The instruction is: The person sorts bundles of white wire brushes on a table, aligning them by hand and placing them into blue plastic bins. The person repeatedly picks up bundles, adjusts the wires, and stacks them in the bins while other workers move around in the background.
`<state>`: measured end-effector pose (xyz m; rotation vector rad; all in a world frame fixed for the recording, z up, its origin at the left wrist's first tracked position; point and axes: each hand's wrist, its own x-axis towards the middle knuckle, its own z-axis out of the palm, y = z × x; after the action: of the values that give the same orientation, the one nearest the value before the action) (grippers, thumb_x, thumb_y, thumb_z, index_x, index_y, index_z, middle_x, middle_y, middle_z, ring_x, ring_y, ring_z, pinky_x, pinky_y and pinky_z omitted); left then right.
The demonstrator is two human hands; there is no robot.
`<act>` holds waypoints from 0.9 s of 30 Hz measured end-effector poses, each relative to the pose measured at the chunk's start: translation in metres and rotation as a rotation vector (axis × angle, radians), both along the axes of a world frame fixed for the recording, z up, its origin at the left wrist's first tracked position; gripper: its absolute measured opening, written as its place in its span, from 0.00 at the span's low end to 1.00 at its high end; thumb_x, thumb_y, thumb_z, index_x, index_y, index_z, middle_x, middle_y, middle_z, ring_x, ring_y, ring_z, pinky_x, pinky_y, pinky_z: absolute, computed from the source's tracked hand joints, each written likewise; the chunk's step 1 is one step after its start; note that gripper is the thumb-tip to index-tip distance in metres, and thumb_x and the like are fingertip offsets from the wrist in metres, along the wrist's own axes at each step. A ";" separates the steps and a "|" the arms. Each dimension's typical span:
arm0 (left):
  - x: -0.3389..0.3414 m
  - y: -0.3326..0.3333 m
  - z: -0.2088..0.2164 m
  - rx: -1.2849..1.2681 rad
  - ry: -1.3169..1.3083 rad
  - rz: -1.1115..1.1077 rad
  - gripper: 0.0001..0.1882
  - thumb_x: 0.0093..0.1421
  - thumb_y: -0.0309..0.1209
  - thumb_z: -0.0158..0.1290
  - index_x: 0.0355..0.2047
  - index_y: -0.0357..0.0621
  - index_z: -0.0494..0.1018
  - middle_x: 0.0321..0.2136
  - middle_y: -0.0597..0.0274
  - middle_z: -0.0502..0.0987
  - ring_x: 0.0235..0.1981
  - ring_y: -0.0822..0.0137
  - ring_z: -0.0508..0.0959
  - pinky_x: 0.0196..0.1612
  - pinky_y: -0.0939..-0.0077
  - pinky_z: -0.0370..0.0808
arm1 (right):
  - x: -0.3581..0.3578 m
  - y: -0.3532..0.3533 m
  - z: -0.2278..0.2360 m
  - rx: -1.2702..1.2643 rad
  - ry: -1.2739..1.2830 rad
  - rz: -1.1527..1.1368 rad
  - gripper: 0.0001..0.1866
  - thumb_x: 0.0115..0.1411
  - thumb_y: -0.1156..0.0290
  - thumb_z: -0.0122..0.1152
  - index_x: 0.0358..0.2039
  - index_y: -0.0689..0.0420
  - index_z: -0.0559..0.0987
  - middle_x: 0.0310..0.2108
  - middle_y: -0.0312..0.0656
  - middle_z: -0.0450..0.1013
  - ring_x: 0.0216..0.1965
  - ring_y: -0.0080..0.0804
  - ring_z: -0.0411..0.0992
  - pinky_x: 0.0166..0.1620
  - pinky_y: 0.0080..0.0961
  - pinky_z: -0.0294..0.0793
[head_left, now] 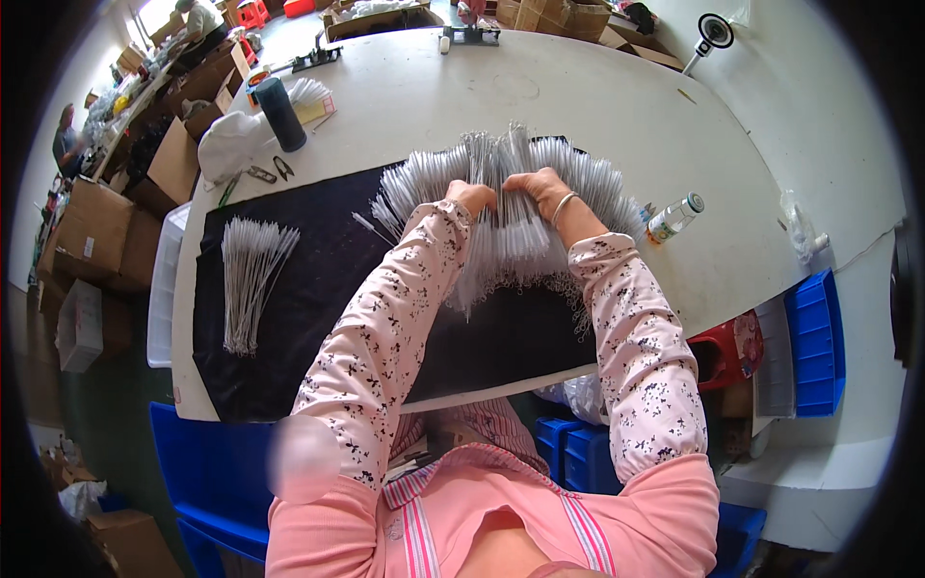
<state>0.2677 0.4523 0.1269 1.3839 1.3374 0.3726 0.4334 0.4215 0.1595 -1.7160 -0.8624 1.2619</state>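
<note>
A wide, fanned pile of thin wire brushes with white bristles (pixel 593 188), like straw-cleaning brushes, lies on a black cloth (pixel 318 207) in front of me. My left hand (pixel 472 197) is closed around a clump of them near the middle of the pile. Just to its right, my right hand (pixel 541 190), a bangle at its wrist, closes on another clump. Between and below the hands, brushes hang together with their wire loops toward me. My fingertips are partly hidden among the bristles. Off to the left, a separate bundle of brushes (pixel 255 279) lies by itself on the cloth.
On the white table (pixel 617 96) stand a dark cylinder (pixel 281 116), a clear bottle (pixel 676 219) right of the pile, and small clamp-like tools (pixel 316 60) at the far edge. Small snips (pixel 281 169) lie at left. Cardboard boxes (pixel 92 226) and blue bins (pixel 814 328) flank the table.
</note>
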 end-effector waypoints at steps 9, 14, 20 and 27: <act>0.014 -0.008 0.014 -0.144 0.075 0.230 0.27 0.46 0.35 0.62 0.43 0.28 0.73 0.42 0.43 0.76 0.44 0.58 0.76 0.46 0.70 0.73 | 0.012 -0.014 0.017 0.076 0.135 -0.098 0.11 0.38 0.83 0.62 0.26 0.70 0.75 0.25 0.47 0.75 0.22 0.36 0.74 0.26 0.33 0.78; 0.018 -0.045 0.046 -0.058 0.213 0.258 0.50 0.47 0.49 0.64 0.59 0.32 0.50 0.53 0.42 0.67 0.56 0.52 0.68 0.59 0.67 0.65 | -0.003 -0.017 0.020 0.036 0.268 -0.015 0.18 0.42 0.79 0.71 0.34 0.72 0.74 0.30 0.50 0.75 0.27 0.39 0.76 0.26 0.36 0.78; 0.017 -0.048 0.044 -0.023 0.211 0.227 0.59 0.42 0.56 0.64 0.62 0.32 0.46 0.57 0.43 0.63 0.59 0.51 0.64 0.61 0.66 0.62 | -0.002 -0.010 0.005 0.204 0.023 -0.165 0.10 0.43 0.83 0.65 0.29 0.69 0.75 0.24 0.45 0.75 0.22 0.37 0.75 0.24 0.31 0.78; 0.012 -0.067 0.059 0.106 0.250 0.236 0.56 0.39 0.56 0.67 0.59 0.36 0.52 0.59 0.46 0.57 0.61 0.49 0.59 0.62 0.59 0.61 | 0.015 -0.031 0.020 0.151 0.316 -0.060 0.04 0.44 0.80 0.64 0.23 0.62 0.78 0.22 0.40 0.75 0.21 0.30 0.74 0.26 0.27 0.77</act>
<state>0.2799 0.3856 0.1861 1.3971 1.7167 0.4435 0.4484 0.3905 0.1793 -1.3679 -0.6944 1.3467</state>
